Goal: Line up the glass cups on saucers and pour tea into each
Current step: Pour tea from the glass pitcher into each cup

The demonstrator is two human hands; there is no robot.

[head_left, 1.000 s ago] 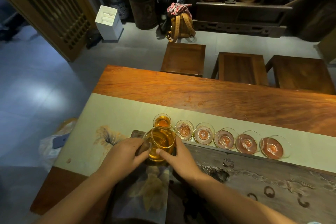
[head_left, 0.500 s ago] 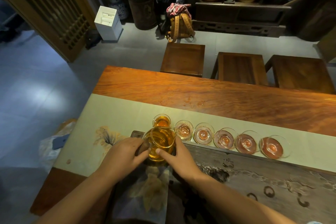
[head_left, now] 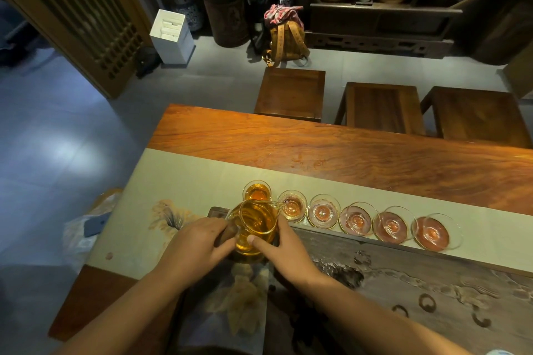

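Over the counter [head_left: 346,158], both hands, left [head_left: 199,245] and right [head_left: 285,251], grip steadying tea pitcher [head_left: 253,225], spout tipped toward second cup [head_left: 292,206] for filling.

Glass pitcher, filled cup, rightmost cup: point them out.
glass pitcher [head_left: 255,226], head view, on the tea-filled body.
filled cup [head_left: 256,192], head view, on the tea surface.
rightmost cup [head_left: 432,233], head view, on its base.
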